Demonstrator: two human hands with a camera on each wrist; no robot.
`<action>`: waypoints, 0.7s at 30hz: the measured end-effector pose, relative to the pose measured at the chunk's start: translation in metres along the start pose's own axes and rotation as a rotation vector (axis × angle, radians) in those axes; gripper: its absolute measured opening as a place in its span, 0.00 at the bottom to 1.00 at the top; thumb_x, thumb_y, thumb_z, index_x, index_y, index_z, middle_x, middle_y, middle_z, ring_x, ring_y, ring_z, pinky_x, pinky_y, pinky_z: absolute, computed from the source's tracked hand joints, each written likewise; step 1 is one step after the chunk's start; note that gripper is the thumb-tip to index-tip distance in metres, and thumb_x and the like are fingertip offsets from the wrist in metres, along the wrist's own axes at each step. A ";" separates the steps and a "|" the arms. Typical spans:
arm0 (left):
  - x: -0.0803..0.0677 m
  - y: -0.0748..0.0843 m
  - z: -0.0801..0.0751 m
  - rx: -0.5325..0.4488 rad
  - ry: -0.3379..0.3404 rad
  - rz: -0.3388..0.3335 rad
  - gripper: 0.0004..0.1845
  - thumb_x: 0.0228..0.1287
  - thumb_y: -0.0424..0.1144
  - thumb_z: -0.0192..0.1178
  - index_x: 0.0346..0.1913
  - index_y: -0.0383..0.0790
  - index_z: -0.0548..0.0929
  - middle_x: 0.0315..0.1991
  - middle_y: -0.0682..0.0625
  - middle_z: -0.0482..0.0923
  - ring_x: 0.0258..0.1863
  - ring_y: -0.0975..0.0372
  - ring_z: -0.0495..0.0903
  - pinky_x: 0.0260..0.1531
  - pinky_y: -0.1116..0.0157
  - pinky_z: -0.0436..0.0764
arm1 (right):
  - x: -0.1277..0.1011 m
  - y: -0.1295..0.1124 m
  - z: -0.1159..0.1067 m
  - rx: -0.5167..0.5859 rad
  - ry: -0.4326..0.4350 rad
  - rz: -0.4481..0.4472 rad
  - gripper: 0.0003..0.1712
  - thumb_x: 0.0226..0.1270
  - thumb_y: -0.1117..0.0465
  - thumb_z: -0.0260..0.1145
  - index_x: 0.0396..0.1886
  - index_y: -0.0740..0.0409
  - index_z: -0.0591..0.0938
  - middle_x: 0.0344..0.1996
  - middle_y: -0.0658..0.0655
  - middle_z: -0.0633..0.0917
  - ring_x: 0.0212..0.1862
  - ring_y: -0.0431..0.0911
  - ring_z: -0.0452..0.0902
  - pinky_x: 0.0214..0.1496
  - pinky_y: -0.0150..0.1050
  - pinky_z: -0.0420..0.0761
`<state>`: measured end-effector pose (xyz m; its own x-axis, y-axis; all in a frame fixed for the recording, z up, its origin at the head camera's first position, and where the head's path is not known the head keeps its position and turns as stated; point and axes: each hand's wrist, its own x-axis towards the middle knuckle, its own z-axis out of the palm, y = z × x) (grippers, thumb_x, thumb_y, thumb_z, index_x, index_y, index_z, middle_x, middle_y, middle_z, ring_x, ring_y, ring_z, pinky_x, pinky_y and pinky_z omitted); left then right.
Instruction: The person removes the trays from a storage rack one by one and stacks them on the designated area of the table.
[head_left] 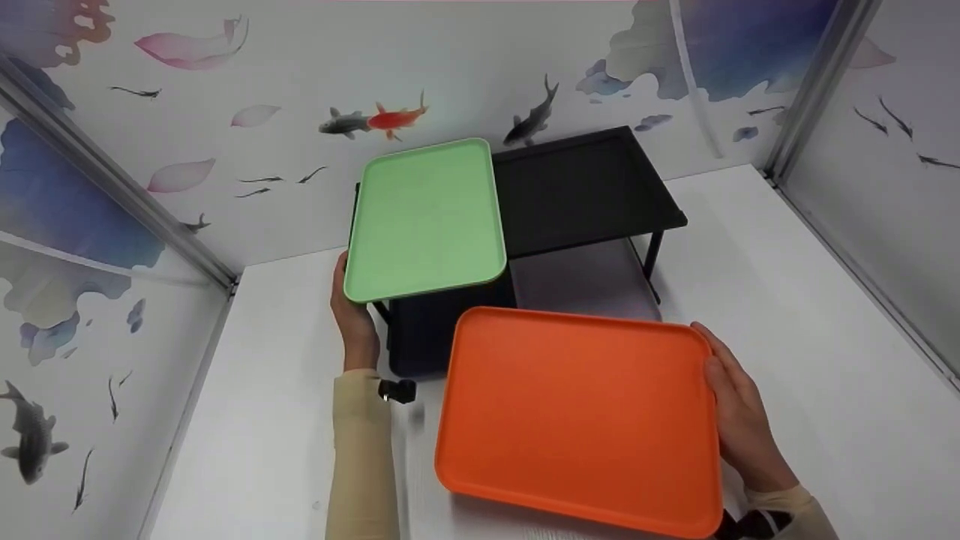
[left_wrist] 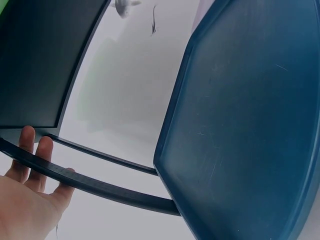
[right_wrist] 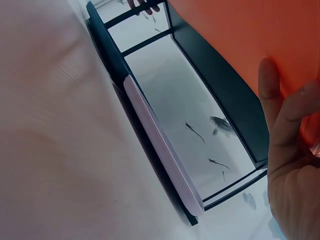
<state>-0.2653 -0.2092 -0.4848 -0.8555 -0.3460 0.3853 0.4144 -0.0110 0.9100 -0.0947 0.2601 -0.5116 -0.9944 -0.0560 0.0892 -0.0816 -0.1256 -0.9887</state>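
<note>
Hands (head_left: 739, 409) at outer edges of orange tray (head_left: 581, 416), green tray (head_left: 427, 217).

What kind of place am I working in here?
Likely a staged recording booth, not a home: a white table is boxed in by panels with fish prints and metal corner posts, with only a black rack and trays.

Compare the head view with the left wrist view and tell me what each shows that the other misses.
Only the head view shows the green tray on the black rack's top shelf, and the right hand gripping the orange tray. Only the left wrist view shows a dark blue tray from below and the rack's lower bar across the fingers. Both show the left hand at the rack.
</note>
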 end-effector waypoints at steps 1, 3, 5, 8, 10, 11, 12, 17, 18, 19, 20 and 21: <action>0.000 0.000 0.000 -0.001 -0.002 0.002 0.24 0.85 0.49 0.37 0.69 0.44 0.76 0.57 0.50 0.79 0.51 0.62 0.74 0.57 0.62 0.71 | 0.000 0.000 0.001 -0.004 -0.001 -0.003 0.32 0.87 0.49 0.41 0.84 0.49 0.53 0.76 0.55 0.63 0.67 0.41 0.73 0.59 0.35 0.81; 0.001 0.000 0.000 -0.005 -0.004 -0.001 0.24 0.85 0.49 0.37 0.69 0.44 0.76 0.58 0.50 0.78 0.52 0.62 0.74 0.58 0.62 0.70 | 0.000 0.002 0.002 -0.008 -0.002 -0.011 0.32 0.87 0.49 0.40 0.84 0.50 0.53 0.76 0.55 0.63 0.68 0.40 0.71 0.60 0.34 0.80; 0.001 0.000 0.000 -0.005 -0.011 -0.001 0.24 0.85 0.50 0.37 0.69 0.44 0.76 0.58 0.50 0.78 0.52 0.62 0.74 0.58 0.62 0.70 | 0.001 0.003 0.004 -0.012 -0.003 -0.015 0.32 0.87 0.50 0.40 0.84 0.52 0.53 0.76 0.54 0.63 0.68 0.39 0.70 0.61 0.32 0.79; 0.001 0.001 0.000 -0.004 -0.010 -0.010 0.24 0.85 0.50 0.37 0.69 0.44 0.76 0.59 0.51 0.78 0.53 0.62 0.73 0.58 0.63 0.70 | 0.001 0.005 0.007 -0.013 -0.014 -0.016 0.32 0.87 0.50 0.39 0.83 0.54 0.52 0.76 0.52 0.62 0.69 0.36 0.68 0.62 0.30 0.77; 0.000 0.002 0.000 -0.006 -0.007 -0.015 0.24 0.86 0.49 0.37 0.70 0.44 0.75 0.58 0.52 0.78 0.53 0.62 0.73 0.58 0.63 0.70 | 0.001 0.006 0.009 -0.015 -0.022 -0.011 0.32 0.87 0.50 0.40 0.83 0.55 0.52 0.76 0.52 0.62 0.69 0.36 0.69 0.63 0.30 0.77; 0.000 0.002 0.000 -0.007 -0.008 -0.015 0.24 0.86 0.49 0.36 0.70 0.44 0.75 0.58 0.52 0.78 0.53 0.62 0.73 0.58 0.63 0.70 | 0.001 0.007 0.009 -0.017 -0.027 -0.009 0.32 0.87 0.50 0.40 0.83 0.55 0.52 0.77 0.53 0.62 0.70 0.35 0.69 0.63 0.30 0.77; 0.000 0.002 0.000 -0.012 -0.008 -0.017 0.24 0.86 0.48 0.36 0.70 0.43 0.75 0.58 0.52 0.78 0.53 0.62 0.73 0.58 0.63 0.70 | 0.001 0.007 0.010 -0.021 -0.032 -0.008 0.32 0.87 0.50 0.40 0.83 0.55 0.52 0.77 0.53 0.62 0.70 0.35 0.68 0.63 0.30 0.76; 0.001 0.001 -0.001 -0.021 -0.018 -0.027 0.25 0.86 0.46 0.34 0.71 0.41 0.73 0.59 0.52 0.78 0.55 0.62 0.74 0.60 0.63 0.69 | 0.000 0.009 0.011 -0.063 -0.045 0.006 0.32 0.87 0.49 0.40 0.83 0.54 0.52 0.79 0.58 0.59 0.71 0.33 0.66 0.64 0.27 0.74; 0.001 0.002 -0.001 -0.026 -0.017 -0.031 0.25 0.86 0.46 0.34 0.71 0.40 0.73 0.59 0.53 0.78 0.56 0.62 0.74 0.61 0.63 0.69 | 0.000 0.009 0.012 -0.071 -0.048 0.006 0.33 0.87 0.49 0.40 0.83 0.54 0.52 0.79 0.60 0.57 0.71 0.33 0.66 0.64 0.27 0.73; 0.001 0.002 -0.001 -0.029 -0.016 -0.036 0.25 0.86 0.45 0.34 0.71 0.40 0.73 0.59 0.53 0.78 0.56 0.62 0.74 0.62 0.63 0.69 | 0.000 0.009 0.012 -0.075 -0.049 0.009 0.33 0.87 0.49 0.40 0.83 0.55 0.52 0.80 0.61 0.57 0.71 0.32 0.65 0.65 0.26 0.73; 0.001 0.002 -0.001 -0.031 -0.015 -0.042 0.25 0.86 0.45 0.34 0.71 0.40 0.73 0.59 0.53 0.78 0.56 0.63 0.74 0.62 0.63 0.69 | 0.000 0.010 0.012 -0.078 -0.050 0.012 0.33 0.87 0.48 0.40 0.83 0.55 0.52 0.80 0.61 0.56 0.71 0.31 0.65 0.65 0.26 0.73; 0.001 0.002 -0.002 -0.029 -0.013 -0.048 0.24 0.86 0.44 0.34 0.71 0.39 0.73 0.59 0.53 0.78 0.56 0.63 0.74 0.62 0.63 0.69 | 0.000 0.010 0.012 -0.079 -0.051 0.015 0.33 0.87 0.48 0.40 0.83 0.55 0.52 0.80 0.62 0.55 0.71 0.31 0.65 0.65 0.26 0.73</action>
<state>-0.2649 -0.2112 -0.4827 -0.8783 -0.3325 0.3437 0.3817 -0.0547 0.9226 -0.0949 0.2468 -0.5203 -0.9910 -0.1082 0.0787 -0.0740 -0.0465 -0.9962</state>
